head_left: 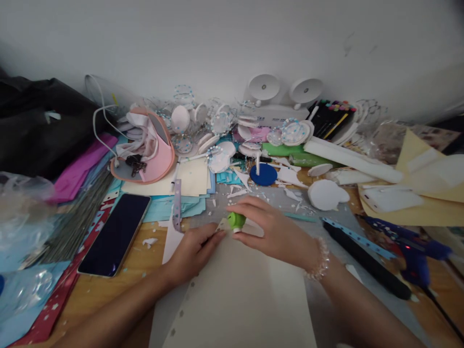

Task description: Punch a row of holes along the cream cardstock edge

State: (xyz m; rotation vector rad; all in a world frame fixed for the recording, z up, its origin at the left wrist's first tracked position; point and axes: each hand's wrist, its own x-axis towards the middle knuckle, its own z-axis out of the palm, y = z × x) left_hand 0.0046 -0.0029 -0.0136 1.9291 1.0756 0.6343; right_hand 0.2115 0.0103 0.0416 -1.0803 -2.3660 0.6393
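Observation:
A large cream sheet of paper (246, 295) lies in front of me, with a row of small punched shapes along its left edge. At its upper left corner sits a small green paper punch (236, 220) with a white base. The fingers and thumb of my right hand (273, 232) are closed around the punch. A beaded bracelet (319, 258) is on that wrist. My left hand (195, 251) pinches the sheet's left edge just beside the punch. A patterned lilac strip (177, 205) lies beyond my left hand.
A phone (115, 234) lies at left, below a pink visor (159, 150). White discs, paper scraps and a blue disc (263, 174) stand behind the sheet. To the right are a black rod-like object (366, 258) and a blue glue gun (413, 253) with its red light lit.

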